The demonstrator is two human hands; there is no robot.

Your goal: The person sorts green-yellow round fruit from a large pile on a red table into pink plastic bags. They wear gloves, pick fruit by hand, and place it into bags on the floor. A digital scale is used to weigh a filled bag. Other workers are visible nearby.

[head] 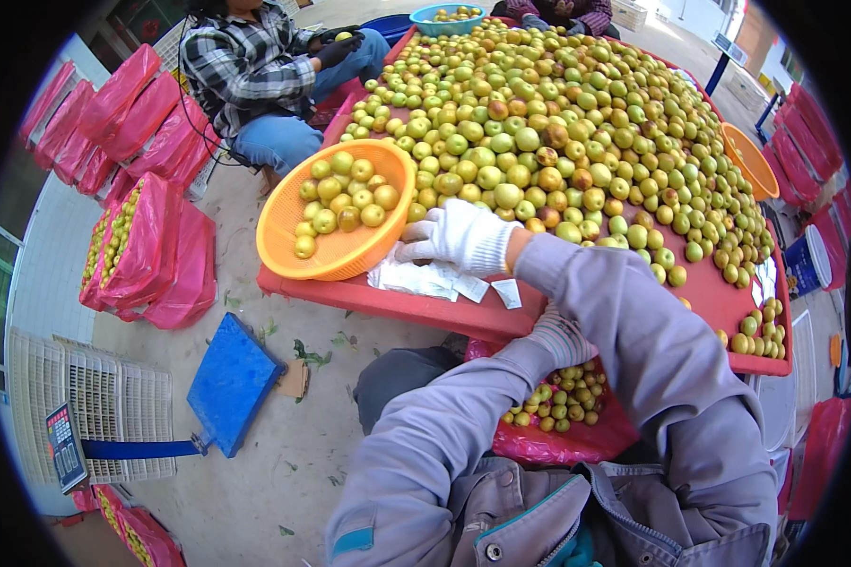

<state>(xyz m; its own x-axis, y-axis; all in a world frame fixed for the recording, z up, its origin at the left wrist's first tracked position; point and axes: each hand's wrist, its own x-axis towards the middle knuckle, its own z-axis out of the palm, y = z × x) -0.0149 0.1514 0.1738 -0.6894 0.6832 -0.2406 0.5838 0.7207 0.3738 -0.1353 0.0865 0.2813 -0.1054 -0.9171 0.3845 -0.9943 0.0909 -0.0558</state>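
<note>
My right hand [457, 237], in a white knitted glove, reaches across my body to a pile of small white sachets [415, 278] on the red table. Its fingertips are at the sachets, close to the rim of an orange plastic basket [291, 212] holding round green-yellow fruits [344, 202]; whether they pinch one is hidden. Below the right forearm is my left hand [562, 337], in a striped glove. It is over a container lined with pink plastic [560, 446] and partly filled with the same jujube-like fruits [560, 407]. The right sleeve covers much of it, so its fingers cannot be made out.
A large heap of fruits [539, 127] spreads over the red table [454, 312]. Seated at the left, a person in a plaid shirt [248, 78] holds a fruit; another sits at the far side. A blue platform scale [234, 383] and pink-wrapped crates [177, 262] stand on the left floor.
</note>
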